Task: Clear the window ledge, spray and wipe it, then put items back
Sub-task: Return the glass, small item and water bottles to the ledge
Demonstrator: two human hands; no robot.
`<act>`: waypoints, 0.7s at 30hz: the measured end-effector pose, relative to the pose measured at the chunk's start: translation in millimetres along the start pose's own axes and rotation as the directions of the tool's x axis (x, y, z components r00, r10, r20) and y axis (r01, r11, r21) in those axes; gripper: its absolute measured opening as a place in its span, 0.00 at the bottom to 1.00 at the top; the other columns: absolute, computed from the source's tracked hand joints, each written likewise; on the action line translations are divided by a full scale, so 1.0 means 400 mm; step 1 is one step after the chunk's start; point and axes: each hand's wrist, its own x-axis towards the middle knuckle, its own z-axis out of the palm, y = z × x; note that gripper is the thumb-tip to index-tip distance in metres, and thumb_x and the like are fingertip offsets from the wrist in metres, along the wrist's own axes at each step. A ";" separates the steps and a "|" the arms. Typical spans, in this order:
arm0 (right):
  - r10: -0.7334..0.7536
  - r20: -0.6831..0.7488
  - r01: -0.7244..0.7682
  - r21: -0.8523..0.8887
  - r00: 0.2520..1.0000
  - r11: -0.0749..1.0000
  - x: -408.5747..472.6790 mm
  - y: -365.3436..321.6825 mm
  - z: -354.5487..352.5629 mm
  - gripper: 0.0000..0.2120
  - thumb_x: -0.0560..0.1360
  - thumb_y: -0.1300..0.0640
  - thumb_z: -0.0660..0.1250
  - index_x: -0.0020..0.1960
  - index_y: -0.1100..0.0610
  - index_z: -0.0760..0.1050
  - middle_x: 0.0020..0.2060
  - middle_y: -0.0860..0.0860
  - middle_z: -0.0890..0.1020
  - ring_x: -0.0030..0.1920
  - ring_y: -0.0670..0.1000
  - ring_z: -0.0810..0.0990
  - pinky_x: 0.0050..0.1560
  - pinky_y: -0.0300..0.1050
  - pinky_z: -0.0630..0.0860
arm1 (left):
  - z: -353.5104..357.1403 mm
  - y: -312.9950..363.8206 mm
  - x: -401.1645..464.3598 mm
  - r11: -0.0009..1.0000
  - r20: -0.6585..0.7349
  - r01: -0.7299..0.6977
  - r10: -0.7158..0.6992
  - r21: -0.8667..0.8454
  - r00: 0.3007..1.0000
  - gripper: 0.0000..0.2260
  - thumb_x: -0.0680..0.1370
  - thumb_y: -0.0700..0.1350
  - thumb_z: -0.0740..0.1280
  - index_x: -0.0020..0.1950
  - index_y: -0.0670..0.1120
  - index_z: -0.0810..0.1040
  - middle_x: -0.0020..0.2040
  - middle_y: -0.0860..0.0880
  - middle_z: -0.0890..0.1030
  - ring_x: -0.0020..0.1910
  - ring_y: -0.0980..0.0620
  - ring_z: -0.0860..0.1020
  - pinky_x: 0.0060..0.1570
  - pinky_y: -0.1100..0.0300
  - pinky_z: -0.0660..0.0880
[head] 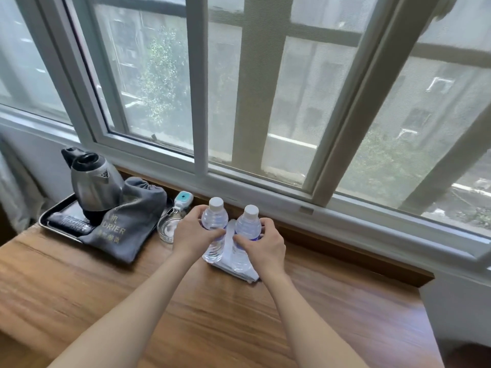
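Two clear water bottles with white caps stand side by side on the wooden ledge (186, 309), just below the window frame (255, 179), and each is held by one hand. The left hand (191, 232) wraps around the left bottle (214, 221), thumb across the front and fingers curled behind it, so the middle of the bottle and its label are covered. The right hand (263, 244) grips the right bottle (248, 227) the same way, with the fingertips out of sight behind the plastic. Both bottles appear to rest on a folded white cloth or paper (243, 270), most of which is hidden beneath them and the hands; only its near edge and a strip between the bottles show. To the left sits a small glass dish (166, 229), partly blocked by the left wrist, with a white and teal tag (182, 200) behind it whose details are too small to read. Further left, a dark tray (57, 212) carries a steel kettle (94, 183) and a remote control (72, 224). A grey drawstring bag (127, 224) lies over the tray's right side, its gold lettering only partly legible. The scene outside the glass is hazy behind the mesh screen.
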 end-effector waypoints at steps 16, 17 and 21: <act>-0.046 0.047 0.045 0.018 0.998 0.999 0.210 -0.108 0.199 0.23 0.63 0.44 0.80 0.52 0.48 0.74 0.45 0.42 0.81 0.47 0.47 0.79 0.50 0.47 0.76 | -0.066 -0.062 0.267 0.999 -0.045 0.023 -0.021 0.031 0.999 0.27 0.61 0.49 0.81 0.58 0.53 0.77 0.48 0.55 0.83 0.47 0.56 0.81 0.51 0.53 0.78; -0.039 0.045 0.039 0.012 0.998 0.999 0.216 -0.113 0.212 0.23 0.63 0.44 0.80 0.52 0.48 0.74 0.45 0.41 0.81 0.47 0.47 0.79 0.50 0.47 0.75 | -0.069 -0.068 0.283 0.999 -0.037 0.024 -0.023 0.022 0.999 0.28 0.61 0.50 0.81 0.59 0.53 0.77 0.49 0.55 0.83 0.48 0.56 0.80 0.51 0.52 0.78; 0.009 0.010 -0.009 0.021 1.000 1.000 0.233 -0.130 0.254 0.23 0.63 0.43 0.80 0.52 0.47 0.73 0.45 0.42 0.81 0.47 0.47 0.79 0.49 0.47 0.76 | -0.077 -0.083 0.342 1.000 0.009 -0.010 0.010 0.004 1.000 0.29 0.61 0.51 0.81 0.60 0.53 0.77 0.50 0.55 0.83 0.50 0.55 0.80 0.52 0.53 0.77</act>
